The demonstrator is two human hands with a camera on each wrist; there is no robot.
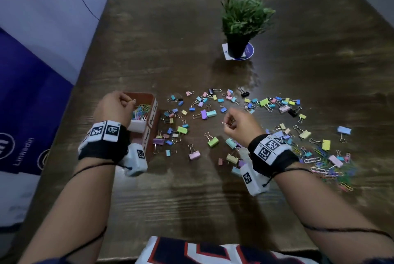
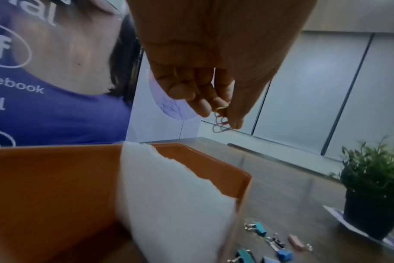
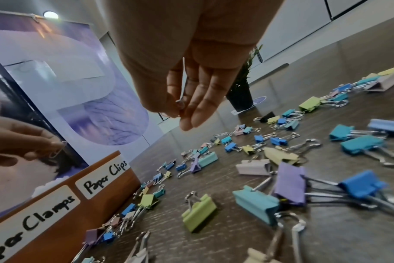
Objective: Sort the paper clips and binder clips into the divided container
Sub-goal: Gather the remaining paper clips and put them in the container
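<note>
Reading "Paper Clips" (image 3: 105, 176) in black handwriting on a white label stuck to the brown container's side wall (image 3: 115, 195). Reading "Paper Clamps" (image 3: 32, 226) on the label beside it, first letters cut off. Showing "LinkedIn" (image 1: 23, 151) on the purple banner (image 1: 32, 97), plus an "f" logo (image 2: 0, 47) above "…cebook" (image 2: 16, 85).

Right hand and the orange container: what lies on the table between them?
Scattered binder clips on the table, between right hand and container; head view.
</note>
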